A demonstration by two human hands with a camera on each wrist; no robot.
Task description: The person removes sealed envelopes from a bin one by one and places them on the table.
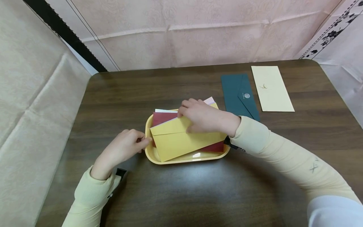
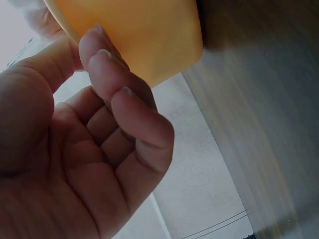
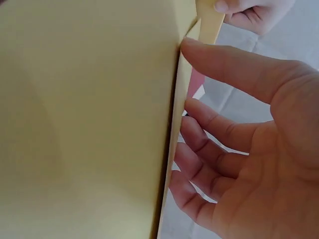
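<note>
In the head view, a yellow tray [image 1: 181,161] with rounded corners stands on the table. My left hand [image 1: 124,146] pinches its left rim between thumb and curled fingers; the left wrist view shows the tray's side wall [image 2: 164,40] just beyond the fingertips. My right hand [image 1: 202,116] holds a yellow envelope [image 1: 173,143] by its upper long edge. Its thumb [image 3: 224,62] lies on the near face and the other fingers are behind, as the right wrist view shows. The envelope lies tilted over a dark red envelope [image 1: 164,117] and paler ones, partly hidden, in the tray.
A dark teal envelope [image 1: 235,91] with a round emblem lies right of the tray, partly behind the right wrist. Beside it is a cream envelope [image 1: 272,90] with a small gold mark. Light patterned cloth [image 1: 198,41] hangs beyond the wooden table's [image 1: 136,85] far edge.
</note>
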